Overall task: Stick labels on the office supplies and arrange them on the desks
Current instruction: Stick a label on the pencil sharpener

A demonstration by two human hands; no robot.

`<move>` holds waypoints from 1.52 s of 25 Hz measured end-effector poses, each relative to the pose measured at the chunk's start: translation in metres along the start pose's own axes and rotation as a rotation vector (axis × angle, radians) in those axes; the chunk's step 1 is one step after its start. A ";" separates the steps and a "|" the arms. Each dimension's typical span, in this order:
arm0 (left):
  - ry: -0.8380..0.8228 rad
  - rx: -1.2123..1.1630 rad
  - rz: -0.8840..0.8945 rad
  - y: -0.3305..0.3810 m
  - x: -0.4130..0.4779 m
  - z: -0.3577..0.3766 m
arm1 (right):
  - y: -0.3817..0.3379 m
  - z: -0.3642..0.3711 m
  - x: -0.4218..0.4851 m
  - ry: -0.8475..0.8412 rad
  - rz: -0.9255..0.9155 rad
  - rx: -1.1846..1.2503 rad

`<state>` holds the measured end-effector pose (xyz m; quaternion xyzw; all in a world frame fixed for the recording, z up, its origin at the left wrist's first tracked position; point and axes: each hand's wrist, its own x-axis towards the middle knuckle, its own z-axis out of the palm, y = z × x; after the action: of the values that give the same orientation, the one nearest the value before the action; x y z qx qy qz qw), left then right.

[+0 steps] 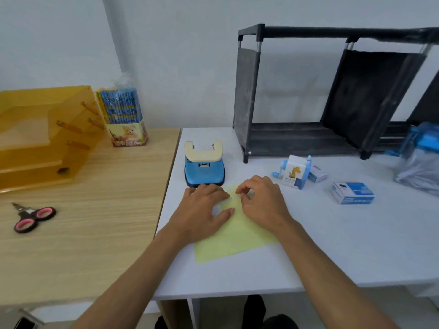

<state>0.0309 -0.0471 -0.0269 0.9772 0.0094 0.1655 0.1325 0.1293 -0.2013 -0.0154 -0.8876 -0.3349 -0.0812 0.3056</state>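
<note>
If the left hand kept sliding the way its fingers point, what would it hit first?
Probably the right hand: the left hand lies on the yellow sheet, fingers aimed at the right hand's, which seem to pinch a white label. The blue hole punch looks just off that line.

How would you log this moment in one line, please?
left hand: presses yellow sheet | right hand: pinches label on sheet

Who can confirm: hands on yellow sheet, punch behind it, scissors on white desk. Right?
No. Head view: the scissors lie on the wooden desk, not the white desk. The left hand and right hand are on the sheet, punch behind it.
</note>
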 end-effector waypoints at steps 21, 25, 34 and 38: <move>0.022 0.022 -0.002 0.001 0.001 0.003 | -0.005 0.009 0.004 -0.066 0.127 -0.002; 0.014 0.013 -0.001 0.000 0.002 0.003 | -0.003 0.010 0.006 -0.069 0.137 0.026; 0.017 -0.014 0.002 -0.002 0.002 0.004 | -0.005 0.009 0.006 -0.076 0.173 0.026; 0.025 -0.008 0.001 -0.002 0.002 0.004 | -0.006 0.009 0.007 -0.083 0.170 0.042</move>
<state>0.0344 -0.0458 -0.0308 0.9746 0.0101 0.1776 0.1361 0.1299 -0.1887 -0.0171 -0.9088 -0.2724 -0.0108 0.3159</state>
